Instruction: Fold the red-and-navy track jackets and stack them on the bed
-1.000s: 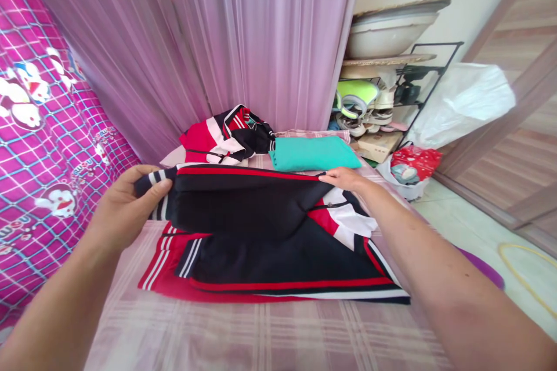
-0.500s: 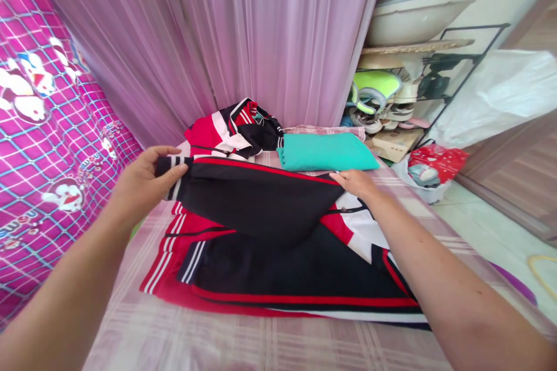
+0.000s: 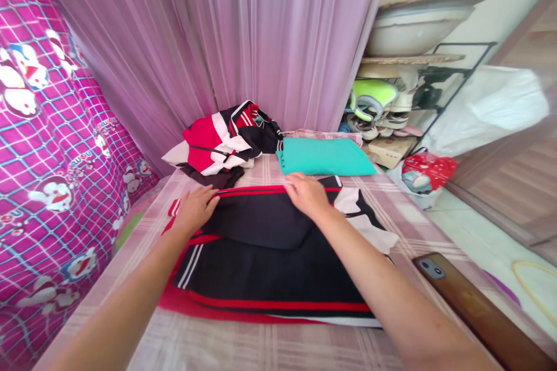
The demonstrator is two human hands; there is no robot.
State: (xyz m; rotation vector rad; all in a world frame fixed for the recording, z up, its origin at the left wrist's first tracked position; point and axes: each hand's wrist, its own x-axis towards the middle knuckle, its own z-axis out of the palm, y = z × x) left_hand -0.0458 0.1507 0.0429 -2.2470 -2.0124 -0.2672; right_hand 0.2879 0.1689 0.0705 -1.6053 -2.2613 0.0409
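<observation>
A black, red and white track jacket (image 3: 261, 269) lies on the bed with both sleeves folded inward across its body. My left hand (image 3: 196, 208) rests on the cuff end of the upper sleeve (image 3: 256, 217), covering its striped cuff. My right hand (image 3: 307, 196) lies on the same sleeve's red-striped edge, nearer the collar. Fingers of both hands are stretched out over the fabric, not wrapped round it. White and black collar parts (image 3: 369, 229) show beyond my right forearm. The lower sleeve's white-striped cuff (image 3: 190, 266) lies flat at the left.
Behind the jacket are a crumpled red, white and black garment (image 3: 209, 142) and a folded teal cloth (image 3: 326, 156). A phone (image 3: 474, 307) lies at the bed's right edge. A purple curtain (image 3: 261, 29) hangs behind; a shoe rack (image 3: 452, 90) stands at the right.
The raised upper sleeve has come down flat on the jacket. My left hand moved right and let go of the cuff; my right hand moved left along the sleeve. The phone is now visible.
</observation>
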